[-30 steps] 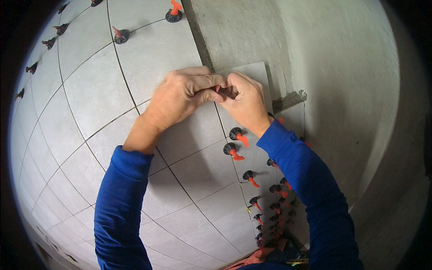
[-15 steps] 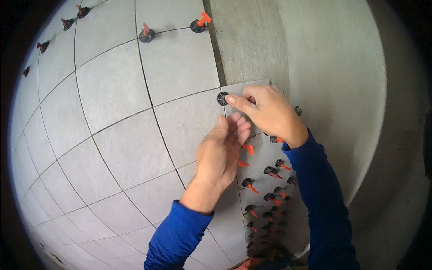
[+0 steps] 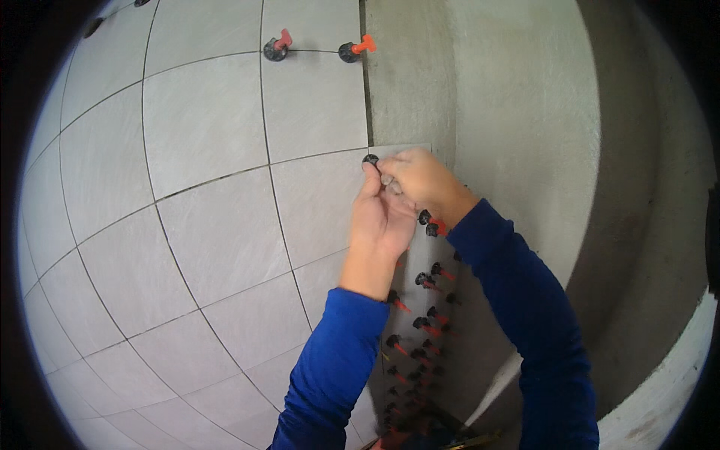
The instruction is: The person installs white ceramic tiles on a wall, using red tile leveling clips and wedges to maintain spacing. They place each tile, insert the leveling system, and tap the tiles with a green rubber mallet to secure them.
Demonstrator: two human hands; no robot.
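Both my hands meet at a black round tile leveler (image 3: 370,160) on a tile joint, near the upper edge of a narrow tile (image 3: 418,150). My left hand (image 3: 384,219), palm turned up, has its thumb pressed to the leveler's lower side and its fingers curled. From the right, my right hand (image 3: 421,178) reaches in with bent fingers closed against the same leveler. The fingers overlap there, so the leveler's handle is hidden. Just below my right wrist, a black and red leveler (image 3: 433,227) stands in another joint.
Large light grey tiles (image 3: 206,120) cover the left side. Two levelers with red handles, one (image 3: 276,49) left of the other (image 3: 349,52), stand above my hands. Several more (image 3: 425,281) crowd the narrow tiles below. Bare grey plaster (image 3: 525,112) lies to the right.
My left hand has moved up to the leveler, where its thumb now touches. My right hand's fingers have curled in more tightly beside it. The view has shifted a little.
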